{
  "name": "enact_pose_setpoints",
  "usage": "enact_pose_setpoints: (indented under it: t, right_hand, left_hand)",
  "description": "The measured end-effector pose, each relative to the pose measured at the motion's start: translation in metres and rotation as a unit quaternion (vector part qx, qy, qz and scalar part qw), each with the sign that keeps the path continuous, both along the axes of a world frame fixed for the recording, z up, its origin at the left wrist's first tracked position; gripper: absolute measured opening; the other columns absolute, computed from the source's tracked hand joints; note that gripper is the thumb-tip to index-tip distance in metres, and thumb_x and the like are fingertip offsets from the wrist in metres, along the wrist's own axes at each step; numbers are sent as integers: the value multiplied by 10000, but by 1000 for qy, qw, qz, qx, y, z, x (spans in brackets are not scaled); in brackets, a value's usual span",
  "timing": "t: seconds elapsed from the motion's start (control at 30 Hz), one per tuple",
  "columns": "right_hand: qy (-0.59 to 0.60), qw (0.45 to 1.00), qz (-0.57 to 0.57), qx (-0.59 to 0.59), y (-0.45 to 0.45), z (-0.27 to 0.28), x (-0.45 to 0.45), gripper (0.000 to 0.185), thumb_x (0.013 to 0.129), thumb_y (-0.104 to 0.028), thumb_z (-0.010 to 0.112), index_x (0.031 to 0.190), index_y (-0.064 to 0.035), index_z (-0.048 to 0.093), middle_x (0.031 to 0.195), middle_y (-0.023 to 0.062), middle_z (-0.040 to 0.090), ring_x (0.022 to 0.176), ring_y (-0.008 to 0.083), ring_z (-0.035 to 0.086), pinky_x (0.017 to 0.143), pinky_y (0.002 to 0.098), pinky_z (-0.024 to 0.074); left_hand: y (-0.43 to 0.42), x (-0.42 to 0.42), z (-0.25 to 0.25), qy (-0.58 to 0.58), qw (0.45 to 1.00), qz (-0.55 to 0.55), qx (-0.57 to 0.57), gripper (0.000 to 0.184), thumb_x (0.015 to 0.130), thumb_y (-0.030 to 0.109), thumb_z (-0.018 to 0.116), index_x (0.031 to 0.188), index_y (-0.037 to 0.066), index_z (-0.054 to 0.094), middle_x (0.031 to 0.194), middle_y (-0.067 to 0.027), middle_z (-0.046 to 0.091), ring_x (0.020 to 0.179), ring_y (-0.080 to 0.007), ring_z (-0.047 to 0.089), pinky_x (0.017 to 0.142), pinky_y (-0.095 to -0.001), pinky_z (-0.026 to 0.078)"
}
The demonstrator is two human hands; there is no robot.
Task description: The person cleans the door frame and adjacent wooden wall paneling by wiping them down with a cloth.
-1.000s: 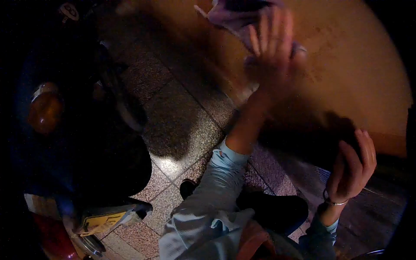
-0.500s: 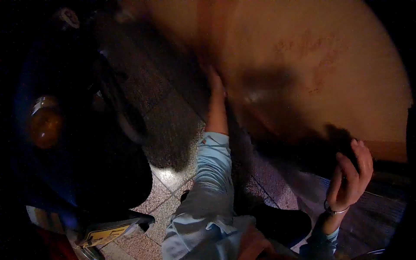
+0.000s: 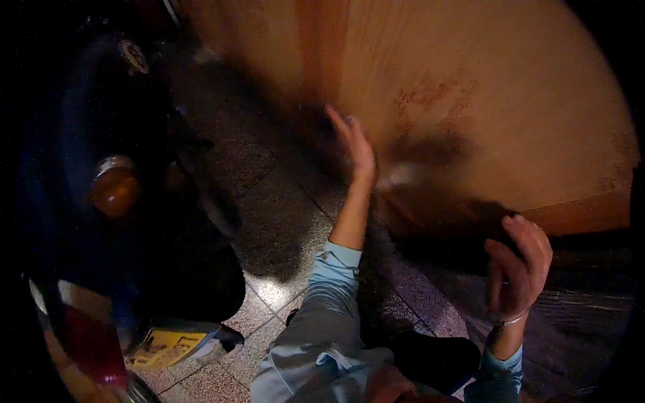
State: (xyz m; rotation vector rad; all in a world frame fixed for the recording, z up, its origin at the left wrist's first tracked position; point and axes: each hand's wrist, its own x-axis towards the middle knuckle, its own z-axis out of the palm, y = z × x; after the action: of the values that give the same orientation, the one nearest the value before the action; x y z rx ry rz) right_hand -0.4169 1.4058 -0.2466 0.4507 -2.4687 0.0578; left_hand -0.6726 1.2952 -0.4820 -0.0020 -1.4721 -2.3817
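Note:
A large wooden panel (image 3: 510, 60) with darker bands and faint scroll patterns fills the upper right. My left hand (image 3: 359, 148) is at its near left edge, fingers stretched and apart; whether it touches the wood I cannot tell. My right hand (image 3: 527, 265) is by the panel's lower edge, empty, with its fingers loosely bent and apart from the thumb. A metal bracelet (image 3: 512, 320) circles the right wrist. Shadows of both hands fall across the wood.
At left stands a bulky dark object, mostly lost in shadow, bearing a rounded orange part (image 3: 114, 193) and a round emblem (image 3: 134, 57). A yellow printed item (image 3: 161, 346) lies low beside it. Speckled floor tiles (image 3: 269, 342) show below; dark wood-grained material (image 3: 571, 309) is under the right hand.
My left hand has drawn back toward me and slightly right, showing more of its fingers. My right hand has shifted a little left. The view has shifted somewhat.

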Motion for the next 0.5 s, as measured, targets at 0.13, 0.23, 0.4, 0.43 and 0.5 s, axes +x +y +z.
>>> enact_pose_setpoints:
  t: [0.13,0.23,0.4,0.43,0.5]
  right_hand:
    - [2,999,24,-29,-4,5,1,116,787,-161,620,885,-129,673,1068,124,640,982,320,613,839,451,470]
    - [-10,993,86,-77,-3,7,13,119,802,-145,617,904,-111,667,1061,134,639,973,327,612,839,458,468]
    - [5,962,162,-222,-5,4,3,111,812,-87,606,914,-77,648,1081,145,614,1000,333,586,868,447,455]
    - [18,959,179,-218,-10,7,10,111,812,-87,606,914,-77,648,1081,145,614,1000,333,586,868,447,455]
    - [10,957,171,-233,-5,8,11,113,804,-86,609,911,-81,645,1095,143,602,1009,330,574,873,441,451]
  left_hand:
    - [8,55,137,185,961,-7,-204,705,906,165,411,1463,-24,22,1530,-173,102,1405,-302,136,1134,-385,124]
    - [21,109,189,319,922,-36,-215,710,887,180,452,1445,-64,88,1496,-231,174,1383,-345,191,1125,-405,148]
    - [29,111,198,368,856,40,-361,711,889,298,501,1423,-52,190,1412,-260,315,1281,-398,340,1070,-440,256]
    - [22,120,201,377,850,59,-364,711,889,298,501,1423,-52,190,1412,-260,315,1281,-398,340,1070,-440,256]
    - [21,142,212,287,901,-152,-287,682,876,312,518,1432,22,250,1391,-215,381,1232,-396,402,1045,-456,293]
